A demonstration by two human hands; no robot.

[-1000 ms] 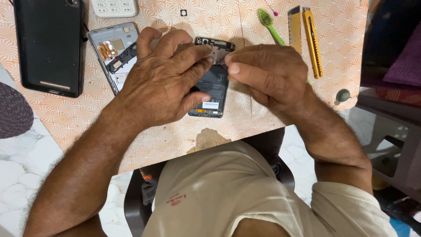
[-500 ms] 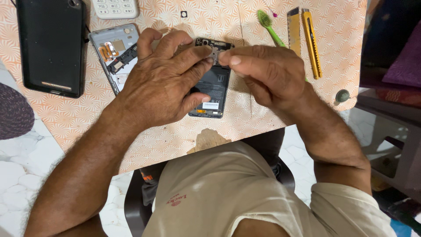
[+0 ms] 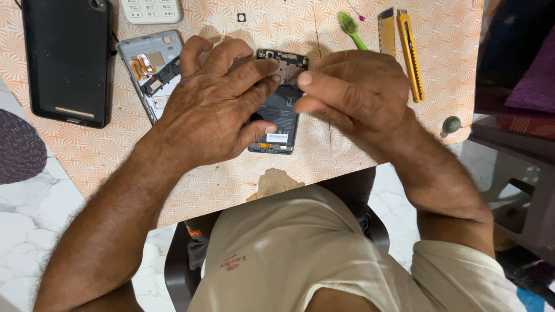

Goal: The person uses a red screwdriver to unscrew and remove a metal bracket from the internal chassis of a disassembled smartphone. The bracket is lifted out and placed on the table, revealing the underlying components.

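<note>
An opened phone [image 3: 280, 110] with its black battery and circuit board showing lies on the orange patterned table [image 3: 347, 156]. My left hand [image 3: 217, 104] presses down on it, fingers spread across its upper part and thumb at its lower edge. My right hand [image 3: 352, 95] hovers at the phone's right side, thumb and fingers pinched together near the top board; whether something small is between them cannot be told. A grey phone back cover [image 3: 149, 72] with inner parts exposed lies partly under my left hand.
A black tablet-like device [image 3: 66, 58] lies at the far left. A white keypad device [image 3: 151, 8] sits at the top edge. A green brush [image 3: 351, 29] and a yellow utility knife [image 3: 409, 52] lie at the upper right. A tiny black square part [image 3: 241, 17] rests near the top.
My right hand has lifted slightly off the phone's top edge and shifted right. My left hand stays pressed on the phone.
</note>
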